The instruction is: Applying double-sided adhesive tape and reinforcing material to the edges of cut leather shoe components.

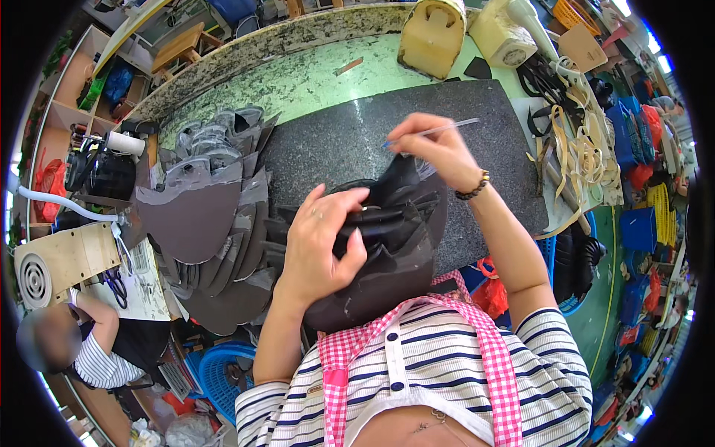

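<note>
My right hand (439,149) is closed in a pinch on a thin, clear pen-like stick (456,125) with a blue tip. Just below that tip, a pointed black flap (398,177) stands up from a stack of black, leather-like pieces (387,223). My left hand (324,238) rests on the near left part of this stack, thumb and forefinger apart, its other fingertips partly hidden. Under the stack lies a dark brown panel (387,287) with a curved near edge, against my apron. Whether the blue tip touches the flap, I cannot tell.
Similar brown panels (190,220) are piled at the left. A dark speckled board (484,156) covers the green table (305,93). Two yellowish blocks (432,37) stand at the back. Straps (573,141) lie at the right. Another person (104,343) sits at lower left.
</note>
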The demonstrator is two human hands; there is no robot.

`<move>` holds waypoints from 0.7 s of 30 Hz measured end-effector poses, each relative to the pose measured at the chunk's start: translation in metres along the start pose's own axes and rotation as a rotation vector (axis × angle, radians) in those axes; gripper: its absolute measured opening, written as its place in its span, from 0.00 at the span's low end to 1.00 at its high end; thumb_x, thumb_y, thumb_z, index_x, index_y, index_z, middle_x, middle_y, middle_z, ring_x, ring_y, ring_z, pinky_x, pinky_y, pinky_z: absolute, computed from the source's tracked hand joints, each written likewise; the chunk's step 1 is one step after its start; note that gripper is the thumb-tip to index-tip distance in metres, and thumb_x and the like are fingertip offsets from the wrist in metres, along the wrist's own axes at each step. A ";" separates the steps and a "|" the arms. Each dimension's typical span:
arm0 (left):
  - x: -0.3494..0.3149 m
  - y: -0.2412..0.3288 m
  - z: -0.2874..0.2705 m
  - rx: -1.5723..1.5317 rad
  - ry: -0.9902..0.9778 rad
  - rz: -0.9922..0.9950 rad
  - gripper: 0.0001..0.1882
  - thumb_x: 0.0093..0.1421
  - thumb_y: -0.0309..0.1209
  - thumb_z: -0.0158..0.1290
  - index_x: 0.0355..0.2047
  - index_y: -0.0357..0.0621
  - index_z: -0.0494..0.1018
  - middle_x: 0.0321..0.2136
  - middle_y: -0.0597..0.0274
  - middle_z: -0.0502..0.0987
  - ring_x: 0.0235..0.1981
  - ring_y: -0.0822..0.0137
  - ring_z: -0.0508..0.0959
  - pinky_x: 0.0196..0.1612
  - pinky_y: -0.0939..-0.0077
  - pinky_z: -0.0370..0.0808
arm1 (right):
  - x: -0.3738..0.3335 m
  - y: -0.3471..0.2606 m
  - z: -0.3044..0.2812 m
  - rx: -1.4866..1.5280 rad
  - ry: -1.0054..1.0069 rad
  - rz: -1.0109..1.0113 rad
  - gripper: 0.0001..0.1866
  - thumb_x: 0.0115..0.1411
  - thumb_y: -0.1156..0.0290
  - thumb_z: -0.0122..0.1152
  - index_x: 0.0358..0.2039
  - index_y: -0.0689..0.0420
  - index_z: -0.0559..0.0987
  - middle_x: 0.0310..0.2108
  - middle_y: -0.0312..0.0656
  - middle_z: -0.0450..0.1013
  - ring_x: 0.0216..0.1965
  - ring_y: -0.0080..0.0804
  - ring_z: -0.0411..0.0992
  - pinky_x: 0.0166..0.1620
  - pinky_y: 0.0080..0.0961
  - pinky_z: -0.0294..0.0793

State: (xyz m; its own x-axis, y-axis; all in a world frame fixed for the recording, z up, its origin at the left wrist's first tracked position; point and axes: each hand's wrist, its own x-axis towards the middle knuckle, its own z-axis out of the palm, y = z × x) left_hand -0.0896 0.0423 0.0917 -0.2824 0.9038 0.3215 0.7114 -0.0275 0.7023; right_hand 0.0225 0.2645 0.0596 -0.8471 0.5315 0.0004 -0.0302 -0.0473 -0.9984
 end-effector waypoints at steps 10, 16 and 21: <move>0.011 -0.027 0.008 -0.065 -0.030 -0.134 0.16 0.47 0.27 0.48 0.38 0.39 0.75 0.46 0.41 0.74 0.56 0.47 0.70 0.59 0.62 0.65 | 0.016 0.034 0.012 -0.249 -0.042 -0.079 0.09 0.60 0.73 0.57 0.39 0.63 0.79 0.32 0.37 0.78 0.37 0.19 0.75 0.40 0.19 0.74; 0.020 -0.028 0.005 -0.200 -0.165 -0.175 0.14 0.47 0.25 0.46 0.36 0.38 0.72 0.34 0.53 0.76 0.38 0.56 0.76 0.46 0.66 0.71 | 0.012 -0.003 -0.007 0.107 -0.124 0.082 0.13 0.64 0.69 0.56 0.45 0.63 0.77 0.38 0.38 0.76 0.40 0.20 0.74 0.46 0.20 0.75; -0.016 0.007 -0.024 -0.226 -0.034 -0.076 0.26 0.41 0.36 0.47 0.39 0.33 0.75 0.34 0.50 0.78 0.34 0.56 0.78 0.48 0.64 0.70 | 0.023 -0.002 0.008 -0.105 -0.388 0.136 0.08 0.60 0.74 0.56 0.38 0.62 0.80 0.35 0.39 0.78 0.38 0.20 0.75 0.42 0.19 0.76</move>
State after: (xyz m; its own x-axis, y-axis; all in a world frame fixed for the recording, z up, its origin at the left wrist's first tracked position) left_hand -0.0958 0.0175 0.1066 -0.3052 0.9205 0.2440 0.5256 -0.0508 0.8492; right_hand -0.0011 0.2696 0.0625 -0.9772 0.1672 -0.1308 0.1330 0.0022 -0.9911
